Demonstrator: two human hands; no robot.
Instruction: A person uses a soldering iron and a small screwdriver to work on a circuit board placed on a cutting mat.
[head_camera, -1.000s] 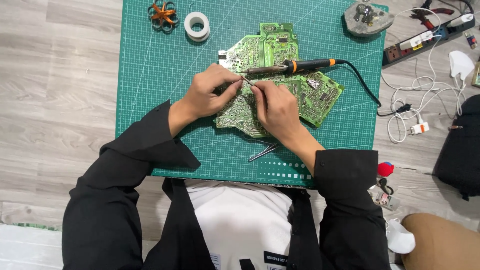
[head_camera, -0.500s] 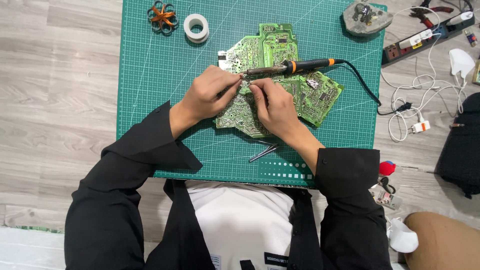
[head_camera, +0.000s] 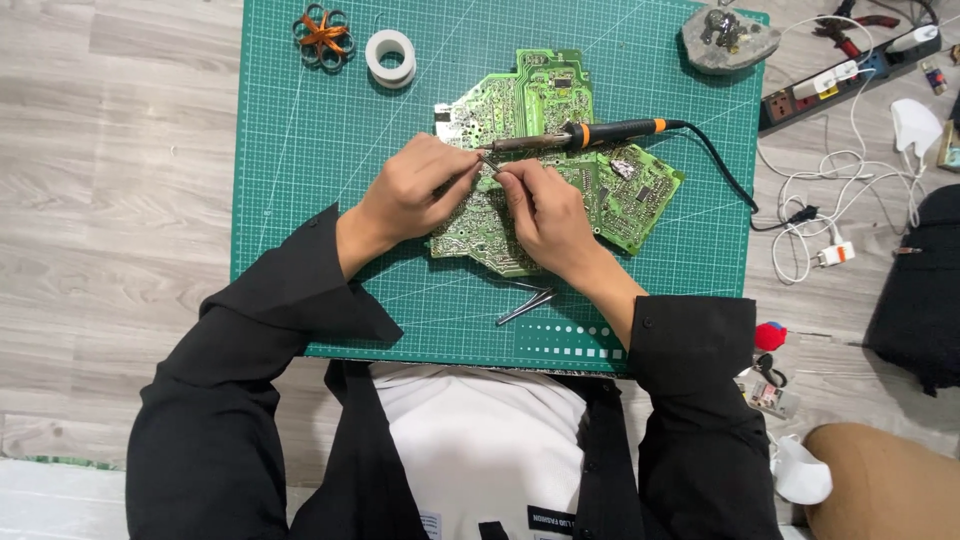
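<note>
My left hand (head_camera: 415, 190) and my right hand (head_camera: 545, 212) meet fingertip to fingertip over a green circuit board (head_camera: 520, 105) on the green cutting mat (head_camera: 300, 200). Both pinch a small thin piece (head_camera: 488, 168) just above the board; it is too small to tell what it is. A soldering iron (head_camera: 600, 133) with a black and orange handle lies across the boards, its tip pointing at my fingertips. A second green board (head_camera: 640, 195) lies under its handle, to the right of my right hand.
Metal tweezers (head_camera: 527, 303) lie on the mat near my right wrist. A white tape roll (head_camera: 390, 55) and an orange clip (head_camera: 323, 33) sit at the mat's far edge, a stone-like stand (head_camera: 730, 42) at its far right corner. A power strip (head_camera: 850, 72) and white cables (head_camera: 835, 215) lie on the floor at right.
My hands stay together over the board, with only slight shifts of the fingers. The soldering iron has not moved.
</note>
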